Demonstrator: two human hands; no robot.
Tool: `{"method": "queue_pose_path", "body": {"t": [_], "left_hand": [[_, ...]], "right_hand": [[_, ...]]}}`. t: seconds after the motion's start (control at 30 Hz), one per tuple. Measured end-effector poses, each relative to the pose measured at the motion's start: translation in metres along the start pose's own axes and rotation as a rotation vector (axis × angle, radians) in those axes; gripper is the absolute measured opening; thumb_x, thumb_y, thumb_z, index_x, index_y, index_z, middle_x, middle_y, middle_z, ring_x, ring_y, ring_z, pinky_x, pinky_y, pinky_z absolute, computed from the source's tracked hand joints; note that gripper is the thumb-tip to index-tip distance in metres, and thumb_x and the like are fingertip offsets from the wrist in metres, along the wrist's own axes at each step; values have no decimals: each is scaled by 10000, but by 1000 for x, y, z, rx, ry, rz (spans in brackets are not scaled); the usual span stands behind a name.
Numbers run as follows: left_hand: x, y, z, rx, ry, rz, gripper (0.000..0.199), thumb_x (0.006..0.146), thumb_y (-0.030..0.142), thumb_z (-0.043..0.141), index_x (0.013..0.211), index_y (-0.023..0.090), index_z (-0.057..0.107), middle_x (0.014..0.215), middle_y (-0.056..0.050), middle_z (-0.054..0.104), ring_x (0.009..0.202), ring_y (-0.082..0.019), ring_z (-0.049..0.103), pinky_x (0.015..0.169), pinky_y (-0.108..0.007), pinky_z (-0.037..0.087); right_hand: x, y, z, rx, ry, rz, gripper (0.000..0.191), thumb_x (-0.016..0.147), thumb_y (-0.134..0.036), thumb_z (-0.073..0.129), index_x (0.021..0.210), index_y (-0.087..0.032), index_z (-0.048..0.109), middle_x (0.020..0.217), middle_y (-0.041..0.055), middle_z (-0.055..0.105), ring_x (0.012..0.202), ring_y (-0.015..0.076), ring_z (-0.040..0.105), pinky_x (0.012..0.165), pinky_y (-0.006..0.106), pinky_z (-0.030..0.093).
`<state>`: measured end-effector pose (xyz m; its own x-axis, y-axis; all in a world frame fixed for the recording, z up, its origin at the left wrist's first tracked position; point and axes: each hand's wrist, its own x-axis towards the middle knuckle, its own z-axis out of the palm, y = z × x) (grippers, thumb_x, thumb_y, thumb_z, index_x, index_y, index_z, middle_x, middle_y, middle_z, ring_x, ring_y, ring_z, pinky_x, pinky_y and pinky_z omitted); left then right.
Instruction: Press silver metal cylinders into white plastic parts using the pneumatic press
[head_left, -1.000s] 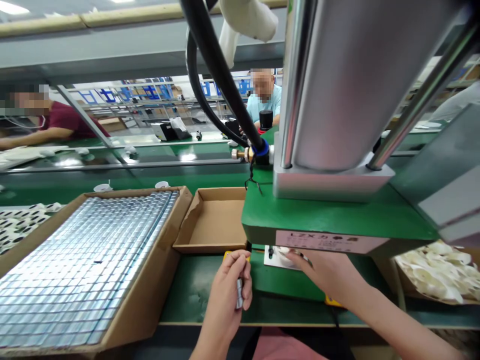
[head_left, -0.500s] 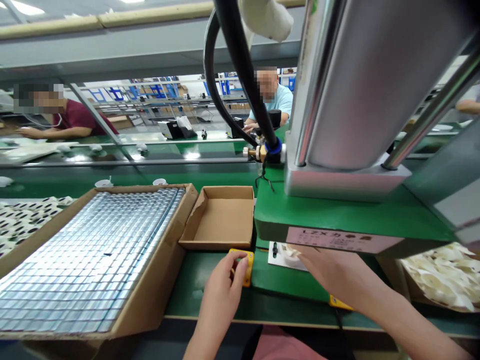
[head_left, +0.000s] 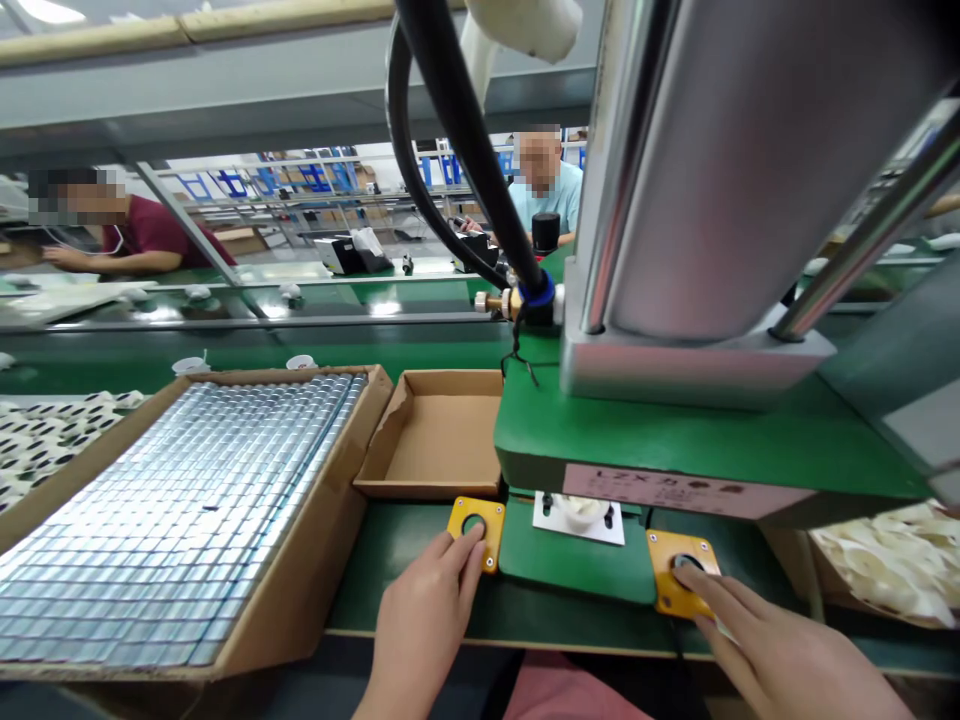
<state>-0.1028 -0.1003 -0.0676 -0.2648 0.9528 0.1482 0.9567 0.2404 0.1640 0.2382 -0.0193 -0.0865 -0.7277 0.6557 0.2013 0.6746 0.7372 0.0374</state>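
The fingertips of my left hand (head_left: 429,612) rest on the round button of the left yellow button box (head_left: 490,514). Its other fingers curl under, and nothing shows in its grasp. With fingers stretched out, my right hand (head_left: 765,630) touches the black button on the right yellow button box (head_left: 666,595). Between the boxes is the press's green base (head_left: 574,575), where a white plate (head_left: 609,530) carries a pale round part (head_left: 582,511). The green press head (head_left: 697,440) hangs above and hides the back of that part.
To the left, a carton (head_left: 300,580) holds rows of silvery cylinders. Beside it is a shallow cardboard tray (head_left: 442,491). Cream-coloured pieces (head_left: 892,560) fill a box at right. Black hoses (head_left: 480,150) hang before the press cylinder. Two people (head_left: 161,235) (head_left: 562,195) sit across the line.
My right hand has withdrawn from under the press head and come to the right button. My left fingers have lowered onto the left button. The pale part stays on the plate.
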Motion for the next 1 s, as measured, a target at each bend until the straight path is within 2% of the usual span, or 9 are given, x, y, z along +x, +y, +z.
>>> {"method": "queue_pose_path", "body": {"t": [0.13, 0.23, 0.37, 0.47, 0.53, 0.63, 0.73, 0.87, 1.0], "left_hand": [[2, -1, -4, -127, -45, -58, 329, 915, 360, 394, 1110, 290, 649, 852, -22, 667, 711, -188, 644, 589, -268, 424], [5, -1, -9, -437, -41, -123, 268, 860, 373, 504, 1019, 281, 699, 916, -49, 684, 818, -219, 636, 691, -281, 453], [13, -2, -22, -1336, -114, -400, 162, 777, 355, 630, 833, 226, 711, 622, 7, 575, 496, -109, 531, 415, -184, 401], [19, -1, -32, -2159, -159, -569, 132, 815, 266, 575, 897, 190, 645, 557, 73, 394, 341, -14, 319, 270, -101, 189], [22, 4, -34, -2457, -239, -588, 150, 836, 213, 529, 951, 159, 608, 598, 74, 390, 335, 11, 297, 261, -79, 150], [22, 18, -29, -2477, -432, -638, 156, 867, 226, 480, 949, 150, 588, 576, 81, 359, 305, 1, 241, 241, -113, 136], [17, 27, -23, -2325, -372, -723, 84, 856, 225, 517, 898, 175, 570, 582, 72, 388, 338, -26, 310, 266, -141, 226], [6, 20, -27, -2180, -150, -794, 302, 753, 63, 591, 1020, 191, 530, 811, 9, 563, 651, -111, 591, 606, -261, 517], [-7, 12, -35, -2085, -200, -756, 452, 679, -42, 597, 1051, 197, 503, 926, -28, 608, 902, -205, 626, 883, -411, 471]], "right_hand": [[1, 0, 0, 72, -5, 30, 386, 862, -260, 448, 1241, -231, 515, 1150, 19, 642, 834, 183, 685, 560, 214, 568], [2, 6, -5, 256, -17, 128, 378, 871, -303, 469, 1245, -287, 514, 1186, 12, 622, 939, 199, 661, 668, 235, 578], [17, 2, -22, 591, -7, 360, 367, 842, -406, 521, 1194, -305, 555, 1164, 28, 631, 985, 218, 638, 764, 288, 564], [48, -14, -42, 890, -36, 527, 385, 808, -477, 546, 1123, -260, 584, 956, 33, 679, 699, 166, 638, 617, 263, 558], [76, -27, -57, 1058, -26, 564, 363, 787, -497, 562, 1030, -234, 619, 791, 15, 660, 600, 141, 576, 540, 249, 518], [116, -40, -74, 1157, 16, 458, 290, 768, -497, 578, 762, -220, 662, 663, 18, 606, 625, 155, 554, 526, 248, 479], [136, -47, -78, 1195, -67, 400, 365, 782, -505, 553, 579, -207, 607, 606, 25, 566, 562, 128, 504, 459, 216, 417], [133, -64, -72, 1339, -400, 460, 389, 799, -554, 507, 723, -186, 607, 586, 8, 560, 434, 66, 371, 334, 154, 262], [144, -90, -71, 1594, -533, 398, 320, 773, -475, 586, 910, -186, 587, 658, -10, 590, 439, 47, 389, 343, 131, 284]]}}
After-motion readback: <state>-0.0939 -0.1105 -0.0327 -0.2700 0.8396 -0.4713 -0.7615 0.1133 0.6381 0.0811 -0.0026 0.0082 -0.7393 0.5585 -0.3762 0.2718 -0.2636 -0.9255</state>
